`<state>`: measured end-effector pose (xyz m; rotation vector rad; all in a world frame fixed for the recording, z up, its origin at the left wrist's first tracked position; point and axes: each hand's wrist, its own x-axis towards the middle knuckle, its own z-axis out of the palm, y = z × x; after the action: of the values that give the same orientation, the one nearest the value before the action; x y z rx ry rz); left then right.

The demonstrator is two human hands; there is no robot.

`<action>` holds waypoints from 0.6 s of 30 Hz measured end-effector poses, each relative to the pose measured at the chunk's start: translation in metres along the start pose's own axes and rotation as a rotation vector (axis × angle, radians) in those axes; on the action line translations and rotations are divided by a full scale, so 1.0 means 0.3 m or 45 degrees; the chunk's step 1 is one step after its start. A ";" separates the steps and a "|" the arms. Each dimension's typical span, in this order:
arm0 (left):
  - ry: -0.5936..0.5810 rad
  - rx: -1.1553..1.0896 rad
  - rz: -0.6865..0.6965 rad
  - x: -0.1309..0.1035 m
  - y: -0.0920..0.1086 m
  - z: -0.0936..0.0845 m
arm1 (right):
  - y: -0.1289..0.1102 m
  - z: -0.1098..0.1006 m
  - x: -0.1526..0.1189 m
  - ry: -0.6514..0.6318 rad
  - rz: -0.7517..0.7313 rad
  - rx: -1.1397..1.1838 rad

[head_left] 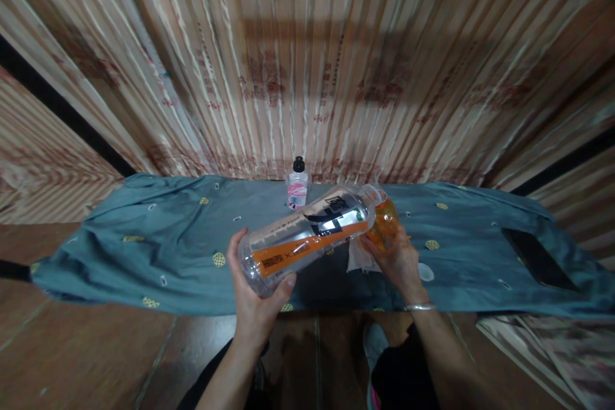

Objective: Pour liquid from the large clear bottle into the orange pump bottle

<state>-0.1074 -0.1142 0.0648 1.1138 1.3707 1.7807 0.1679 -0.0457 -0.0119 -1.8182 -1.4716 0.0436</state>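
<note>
My left hand (259, 304) grips the base of a large clear plastic bottle (307, 234) with an orange and silver label. The bottle is tilted, with its neck up and to the right. In my right hand (396, 262) is a smaller transparent container (384, 224) that looks amber, its fingers wrapped round the side. The bottle's neck end overlaps the top of the amber container; I cannot tell whether they touch. Under them lies a white tissue-like piece (360, 257), partly hidden. Beside my right wrist is a small round whitish cap or lid (425, 272).
A small clear bottle with a black cap and pink label (298, 189) stands at the back of the cloth-covered table (182, 250). A dark phone-like slab (538, 259) lies at the right. A striped curtain (307, 77) hangs behind, with dark poles on both sides.
</note>
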 end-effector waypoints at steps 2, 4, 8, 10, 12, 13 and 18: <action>0.000 -0.015 0.003 -0.001 -0.001 0.002 | -0.004 -0.003 -0.002 -0.017 0.017 -0.009; -0.003 -0.024 0.001 -0.002 -0.002 0.004 | -0.004 -0.004 -0.003 -0.036 0.026 -0.021; -0.012 -0.045 -0.025 -0.003 -0.006 0.005 | 0.003 0.000 -0.005 -0.023 0.013 -0.028; -0.022 -0.050 -0.028 -0.003 -0.005 0.005 | 0.005 0.002 -0.005 -0.010 0.005 -0.024; -0.023 -0.035 -0.021 -0.002 -0.004 0.004 | 0.005 0.002 -0.006 -0.007 -0.001 -0.024; -0.024 -0.030 -0.019 -0.002 -0.003 0.004 | 0.005 0.001 -0.006 -0.009 -0.004 -0.028; -0.029 -0.031 -0.015 -0.004 0.001 0.008 | 0.011 0.005 -0.007 0.003 -0.009 -0.070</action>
<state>-0.1046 -0.1141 0.0650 1.1073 1.3360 1.7670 0.1692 -0.0467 -0.0155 -1.8562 -1.4910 -0.0025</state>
